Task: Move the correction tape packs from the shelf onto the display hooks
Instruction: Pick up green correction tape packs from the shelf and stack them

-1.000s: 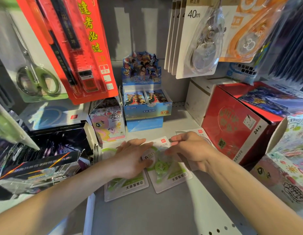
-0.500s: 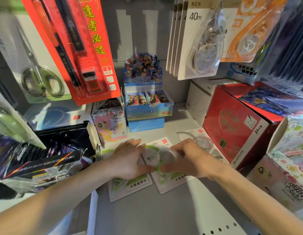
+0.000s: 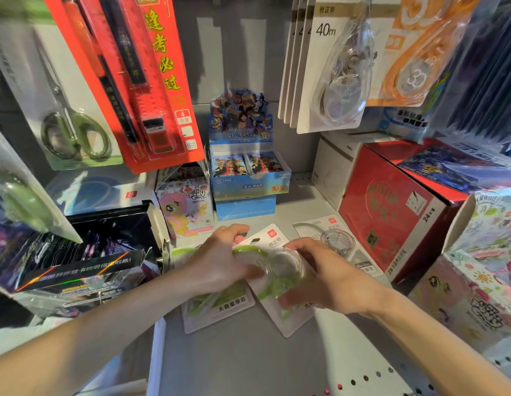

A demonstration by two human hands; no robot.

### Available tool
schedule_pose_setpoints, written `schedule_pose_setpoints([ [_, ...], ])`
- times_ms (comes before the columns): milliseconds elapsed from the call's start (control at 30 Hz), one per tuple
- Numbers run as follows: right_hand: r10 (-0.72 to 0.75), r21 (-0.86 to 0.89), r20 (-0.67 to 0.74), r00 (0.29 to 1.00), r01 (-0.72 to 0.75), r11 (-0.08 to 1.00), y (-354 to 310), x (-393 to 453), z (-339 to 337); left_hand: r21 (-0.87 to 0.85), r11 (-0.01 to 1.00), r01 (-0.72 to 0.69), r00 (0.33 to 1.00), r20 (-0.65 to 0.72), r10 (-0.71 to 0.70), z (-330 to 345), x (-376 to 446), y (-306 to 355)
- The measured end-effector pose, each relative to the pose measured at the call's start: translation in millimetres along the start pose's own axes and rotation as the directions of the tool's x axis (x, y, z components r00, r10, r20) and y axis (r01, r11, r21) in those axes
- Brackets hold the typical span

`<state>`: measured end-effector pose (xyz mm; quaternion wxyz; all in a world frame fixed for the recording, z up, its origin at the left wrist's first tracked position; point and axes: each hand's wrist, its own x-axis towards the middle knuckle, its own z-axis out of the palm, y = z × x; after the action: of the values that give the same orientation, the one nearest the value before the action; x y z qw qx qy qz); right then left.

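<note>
Fingers (image 3: pixel 298 254) of right hand (image 3: pixel 331 281) curl over green correction tape pack (image 3: pixel 273 284) on shelf (image 3: pixel 248 355).

two green correction tape packs (image 3: pixel 277 284) flat on grey shelf (image 3: pixel 248 361), side by side, clear-blister third pack (image 3: pixel 338 244) just right

Two correction tape packs (image 3: pixel 220 304) lie side by side on the shelf (image 3: pixel 243 361), boxes (image 3: pixel 391 207) behind.

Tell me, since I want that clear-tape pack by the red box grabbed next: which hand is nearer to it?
Right. The right hand lies just beside the clear-tape pack, on the middle green pack. The left hand sits farther left.
</note>
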<state>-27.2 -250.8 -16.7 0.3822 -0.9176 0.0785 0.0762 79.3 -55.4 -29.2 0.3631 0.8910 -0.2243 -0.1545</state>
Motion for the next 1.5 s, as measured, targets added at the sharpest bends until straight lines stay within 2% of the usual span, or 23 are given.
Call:
schedule_pose_setpoints([
  [133, -0.027, 0.205, -0.037, 0.999, 0.034, 0.978, 8, -2, -3, -0.125, 0.992, -0.001, 0.995, -0.100, -0.011, -6, 1, 4],
  [267, 0.058, 0.478, -0.117, 0.991, 0.005, 0.878, 9, 2, -6, -0.205, 0.973, -0.109, 0.975, -0.211, 0.065, -10, 2, 12],
  [400, 0.057, 0.658, -0.029, 0.998, -0.024, 0.753, 6, 8, -5, -0.165, 0.975, -0.148, 0.958, -0.270, 0.099, -16, -3, 14],
  [467, 0.105, 0.693, -0.056, 0.993, -0.036, 0.720, 7, 11, -6, -0.067, 0.993, -0.102, 0.962, -0.262, 0.081, -22, -11, 11],
  [533, 0.148, 0.743, -0.094, 0.984, -0.030, 0.669, 11, 14, -7, 0.188, 0.981, -0.042, 0.971, -0.224, 0.084, -26, -21, 2],
  [633, 0.162, 0.765, -0.125, 0.979, -0.008, 0.644, 16, 17, -9, 0.542, 0.840, -0.009, 0.992, -0.102, 0.076, -23, -37, -10],
  [733, 0.154, 0.738, -0.155, 0.976, 0.010, 0.675, 17, 16, -8, 0.663, 0.748, 0.006, 0.997, -0.065, 0.049, -16, -40, -14],
  [833, 0.134, 0.721, -0.169, 0.977, 0.030, 0.693, 20, 13, -10, 0.618, 0.783, -0.068, 0.991, -0.050, 0.125, -13, -33, -16],
  [1033, 0.121, 0.729, -0.191, 0.974, 0.059, 0.682, 33, 9, -20, 0.412, 0.882, -0.229, 0.973, 0.079, 0.215, 2, -17, -10],
  [1133, 0.123, 0.716, -0.200, 0.972, 0.059, 0.696, 37, 7, -23, 0.389, 0.901, -0.192, 0.980, 0.031, 0.196, 2, -14, -13],
  [1233, 0.117, 0.707, -0.201, 0.973, 0.061, 0.705, 37, 7, -23, 0.448, 0.887, -0.113, 0.992, -0.001, 0.127, -4, -13, -18],
  [1367, 0.121, 0.708, -0.196, 0.973, 0.055, 0.704, 35, 9, -21, 0.424, 0.904, -0.055, 0.998, 0.046, 0.039, -4, -10, -16],
  [1500, 0.123, 0.712, -0.198, 0.972, 0.057, 0.700, 35, 8, -20, 0.342, 0.938, -0.054, 0.998, 0.055, 0.037, -5, -12, -18],
])
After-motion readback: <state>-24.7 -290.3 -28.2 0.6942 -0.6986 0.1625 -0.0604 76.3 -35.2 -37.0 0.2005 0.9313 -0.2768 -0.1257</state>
